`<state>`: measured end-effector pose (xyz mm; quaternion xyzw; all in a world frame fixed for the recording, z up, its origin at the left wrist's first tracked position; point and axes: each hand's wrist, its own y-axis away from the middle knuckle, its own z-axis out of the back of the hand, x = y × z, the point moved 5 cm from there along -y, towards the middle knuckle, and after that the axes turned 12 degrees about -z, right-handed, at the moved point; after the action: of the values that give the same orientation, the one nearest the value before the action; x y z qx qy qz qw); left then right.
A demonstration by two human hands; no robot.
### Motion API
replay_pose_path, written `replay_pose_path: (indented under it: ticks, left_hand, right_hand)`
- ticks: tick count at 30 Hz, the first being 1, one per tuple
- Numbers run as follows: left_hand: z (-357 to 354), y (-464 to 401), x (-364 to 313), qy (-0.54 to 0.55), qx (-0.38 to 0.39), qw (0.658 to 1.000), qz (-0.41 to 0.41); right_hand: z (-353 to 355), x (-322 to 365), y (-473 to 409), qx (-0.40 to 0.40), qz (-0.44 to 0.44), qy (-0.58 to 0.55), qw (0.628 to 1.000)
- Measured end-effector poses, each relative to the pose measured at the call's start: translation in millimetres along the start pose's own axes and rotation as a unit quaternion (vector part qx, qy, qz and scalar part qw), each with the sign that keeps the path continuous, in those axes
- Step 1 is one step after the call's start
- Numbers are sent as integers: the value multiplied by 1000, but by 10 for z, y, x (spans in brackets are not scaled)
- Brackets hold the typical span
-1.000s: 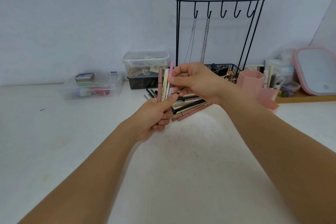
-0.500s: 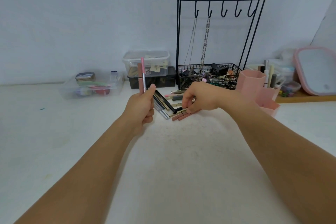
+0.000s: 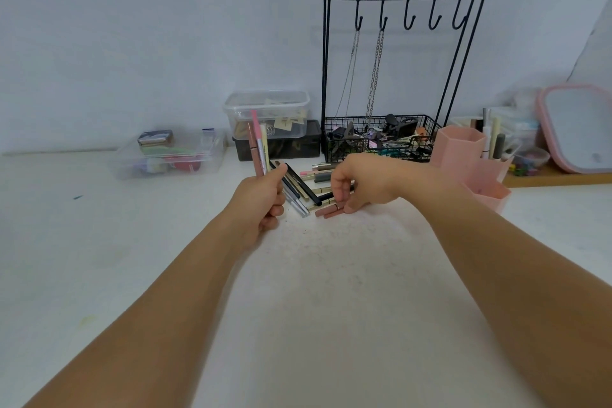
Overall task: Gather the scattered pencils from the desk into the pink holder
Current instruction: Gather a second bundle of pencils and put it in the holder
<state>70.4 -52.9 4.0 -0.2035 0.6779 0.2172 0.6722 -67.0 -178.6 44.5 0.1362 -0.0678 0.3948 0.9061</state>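
My left hand (image 3: pixel 261 202) grips a small bunch of pencils (image 3: pixel 259 147) upright, pink, brown and cream ones, their tips pointing up. A pile of scattered pencils (image 3: pixel 303 190) lies on the white desk between my hands. My right hand (image 3: pixel 361 182) is down on the right side of that pile, fingers curled around pinkish-brown pencils (image 3: pixel 329 209) at its near edge. The pink holder (image 3: pixel 458 149), with hexagonal cups, stands to the right of my right hand.
A black wire jewelry stand (image 3: pixel 397 76) with a basket of clips sits behind the pile. Clear plastic boxes (image 3: pixel 268 113) and a flat clear tray (image 3: pixel 165 157) stand at the back left. A pink-framed mirror (image 3: pixel 579 129) leans at the far right.
My right hand left the bunch in my left hand and dropped to the pile on the desk. My left hand shifted left with the pencils held upright.
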Motion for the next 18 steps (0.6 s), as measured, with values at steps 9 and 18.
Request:
replay_pose_path:
  ticks: [9,18]
  left_hand:
    - [-145,38,-57,18,75,996,-54]
    - [-297,141,-115,26,137,984,-113]
  right_hand:
    - [490,37,260,-114,43,-253,960]
    - [288,379,260,-1,74,-493,867]
